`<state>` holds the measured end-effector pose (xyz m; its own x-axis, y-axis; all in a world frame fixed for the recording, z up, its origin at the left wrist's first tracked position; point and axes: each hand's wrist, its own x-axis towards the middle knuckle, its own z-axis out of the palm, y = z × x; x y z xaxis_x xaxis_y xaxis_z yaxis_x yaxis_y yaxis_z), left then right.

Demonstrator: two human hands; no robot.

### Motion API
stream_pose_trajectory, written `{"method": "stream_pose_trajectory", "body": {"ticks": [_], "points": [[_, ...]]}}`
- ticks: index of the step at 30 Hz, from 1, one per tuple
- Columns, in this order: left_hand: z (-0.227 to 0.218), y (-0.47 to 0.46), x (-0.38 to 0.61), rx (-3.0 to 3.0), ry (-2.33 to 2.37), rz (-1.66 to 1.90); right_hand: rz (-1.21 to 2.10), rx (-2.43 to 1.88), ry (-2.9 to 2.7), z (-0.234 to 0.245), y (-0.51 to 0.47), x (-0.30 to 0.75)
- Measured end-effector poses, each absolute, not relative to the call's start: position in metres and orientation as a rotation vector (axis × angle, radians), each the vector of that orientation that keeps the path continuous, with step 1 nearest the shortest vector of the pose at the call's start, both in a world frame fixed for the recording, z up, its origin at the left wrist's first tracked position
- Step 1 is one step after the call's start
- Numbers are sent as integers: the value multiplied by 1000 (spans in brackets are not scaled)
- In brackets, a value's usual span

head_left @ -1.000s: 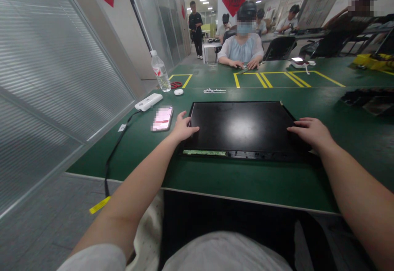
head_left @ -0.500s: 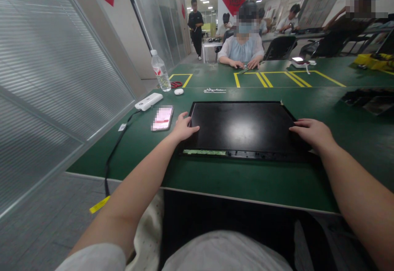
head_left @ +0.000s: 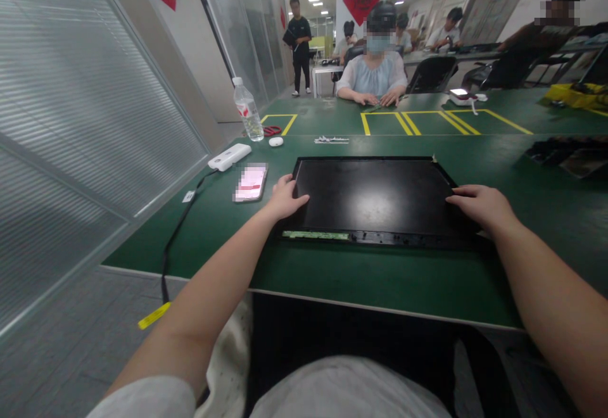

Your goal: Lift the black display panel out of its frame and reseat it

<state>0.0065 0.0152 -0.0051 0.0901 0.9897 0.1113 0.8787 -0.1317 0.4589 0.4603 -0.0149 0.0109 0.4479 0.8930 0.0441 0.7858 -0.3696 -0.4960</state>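
Note:
A black display panel [head_left: 370, 183] lies flat on the green table in front of me, its glossy face up and reflecting light. My left hand [head_left: 286, 199] grips its left edge, the thumb resting over the face and the fingers at the outer side. On the opposite side, my right hand [head_left: 482, 206] holds the right edge, thumb and fingers close together at the rim. Along the panel's near edge runs a black strip, with a narrow green circuit board [head_left: 316, 235] at its left part.
Left of the panel are a phone [head_left: 251, 182], a white power bank [head_left: 230, 157] with a black cable, a water bottle [head_left: 247, 111], red scissors [head_left: 272, 131] and a white earbud case [head_left: 276, 142]. A person [head_left: 373, 76] sits opposite. Dark parts [head_left: 570, 155] lie at right.
Both hands stay on the panel's edges with barely any movement. In the background, the walking person has shifted slightly left and a dark flat object now shows in their hands.

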Motion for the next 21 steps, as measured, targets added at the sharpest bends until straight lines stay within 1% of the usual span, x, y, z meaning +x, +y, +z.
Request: {"method": "stream_pose_trajectory", "body": {"ticks": [15,21], "points": [[-13,18,4,2066,1843,675,277,-2310,-1497,7,-10,463],[-7,12,-4,2021,1809,722,415,-2272,-1525,13,-12,464]]}}
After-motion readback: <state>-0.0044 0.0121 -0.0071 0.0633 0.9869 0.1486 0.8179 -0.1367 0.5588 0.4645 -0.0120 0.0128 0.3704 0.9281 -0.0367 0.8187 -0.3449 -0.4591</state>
